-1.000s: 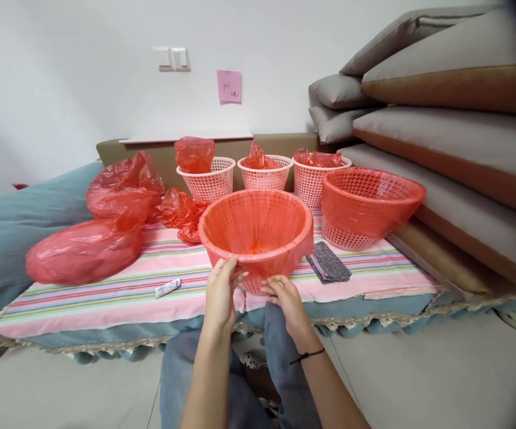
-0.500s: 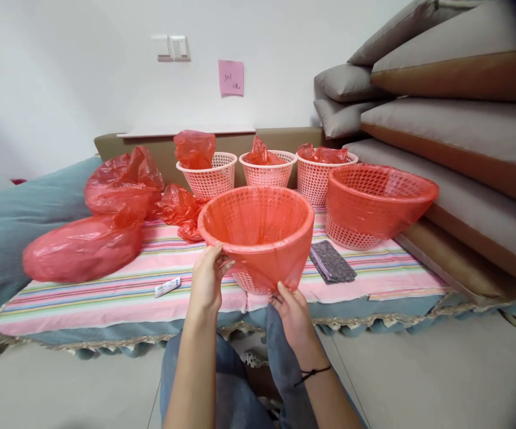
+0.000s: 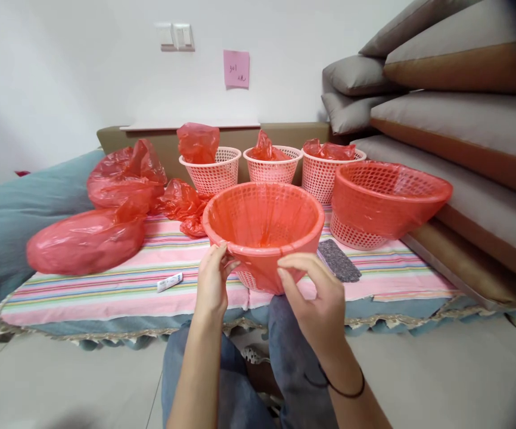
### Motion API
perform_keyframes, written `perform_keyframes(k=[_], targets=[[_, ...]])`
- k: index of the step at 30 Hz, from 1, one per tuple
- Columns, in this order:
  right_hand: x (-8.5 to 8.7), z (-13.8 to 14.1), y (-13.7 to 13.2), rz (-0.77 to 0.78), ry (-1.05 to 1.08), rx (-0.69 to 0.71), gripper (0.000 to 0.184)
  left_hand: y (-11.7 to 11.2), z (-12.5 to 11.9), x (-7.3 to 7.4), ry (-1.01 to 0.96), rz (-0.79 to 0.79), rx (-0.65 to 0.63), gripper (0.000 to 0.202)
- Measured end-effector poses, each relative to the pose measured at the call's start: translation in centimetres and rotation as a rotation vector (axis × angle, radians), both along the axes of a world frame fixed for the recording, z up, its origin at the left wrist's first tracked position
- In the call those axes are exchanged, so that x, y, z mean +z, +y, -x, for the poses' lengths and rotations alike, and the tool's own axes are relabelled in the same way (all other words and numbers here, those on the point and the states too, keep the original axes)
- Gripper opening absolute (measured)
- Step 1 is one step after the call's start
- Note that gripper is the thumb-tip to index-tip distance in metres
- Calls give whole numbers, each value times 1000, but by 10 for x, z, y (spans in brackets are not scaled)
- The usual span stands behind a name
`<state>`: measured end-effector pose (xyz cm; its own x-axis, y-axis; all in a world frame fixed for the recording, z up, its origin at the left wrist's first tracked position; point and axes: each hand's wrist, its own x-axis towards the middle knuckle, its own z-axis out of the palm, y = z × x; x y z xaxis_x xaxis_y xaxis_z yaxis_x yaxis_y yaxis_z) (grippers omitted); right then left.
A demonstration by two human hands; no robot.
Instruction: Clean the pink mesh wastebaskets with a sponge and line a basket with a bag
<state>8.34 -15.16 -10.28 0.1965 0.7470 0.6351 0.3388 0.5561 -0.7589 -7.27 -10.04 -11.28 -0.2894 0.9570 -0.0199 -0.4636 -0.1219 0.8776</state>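
A pink mesh basket stands at the front of the couch, lined with a red plastic bag folded down over its rim. At the basket's front left, my left hand is closed, pinching the bag just below the rim. My right hand is at the front right of the bag. Its thumb and forefinger curve with a small gap between the tips, close to the plastic; contact is hard to make out. Part of a folded dark grey cloth shows right of the basket.
Several pink baskets with red bags stand behind, including a bag-covered basket at right. Filled red bags lie left. A small white tube rests on the striped cloth. Stacked cushions rise at right.
My right hand has let go of the bag's lower edge and moved up and right. My left hand keeps its hold at the rim. The view has shifted slightly.
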Motion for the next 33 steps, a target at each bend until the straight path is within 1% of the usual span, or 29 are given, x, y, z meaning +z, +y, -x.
perform_keyframes(k=[1,2,4,5,7,8,9,11,12,13,14,15,17,19,20,21,23,25,26,27,29,31,33], targets=[[8,-3,7,-118,-146,-102,9,0,0,0,1,-5,-6,32],[12,-5,14,-193,-281,-175,8,0,0,-1,2,-14,-13,32],[11,-6,27,-247,-469,-250,6,1,1,-5,11,-36,-36,34],[8,-6,32,-257,-521,-260,6,1,2,-8,31,-47,-45,35],[-2,-4,39,-292,-555,-270,5,-1,3,-15,86,-56,-51,36],[-7,-3,41,-314,-548,-283,6,-2,3,-18,119,-58,-22,35],[-11,-3,42,-334,-536,-293,9,-4,4,-21,174,-68,52,33],[-17,-2,44,-367,-508,-302,13,-10,4,-23,369,-141,291,24],[-19,-2,44,-381,-496,-302,14,-12,4,-23,508,-212,409,21],[-20,-2,45,-394,-486,-298,16,-14,5,-22,670,-302,495,21],[-21,-2,46,-404,-473,-291,16,-15,5,-20,828,-398,529,21],[-20,-2,47,-412,-459,-282,17,-15,6,-18,958,-483,506,22],[-20,-2,44,-410,-414,-257,19,-12,8,-17,1123,-594,421,25],[-21,-1,36,-381,-305,-236,18,-7,9,-19,1177,-622,390,28],[-23,1,31,-346,-207,-221,18,-5,9,-21,1174,-621,400,28],[-25,3,24,-276,-80,-190,17,-3,8,-23,1163,-617,420,28],[-32,9,12,-31,232,-56,11,0,6,-27,1132,-610,459,28],[-39,15,6,260,547,141,14,0,2,-30,1110,-616,478,28],[-41,17,5,369,685,232,17,0,1,-31,1107,-624,483,28],[-42,19,6,432,813,300,19,-1,-1,-32,1108,-634,488,27],[-40,19,12,470,1029,363,23,-1,-3,-34,1119,-649,494,27],[-36,16,19,482,1183,363,23,0,-3,-35,1125,-647,495,27],[-31,14,24,490,1282,338,22,-1,-3,-35,1130,-641,475,29]])
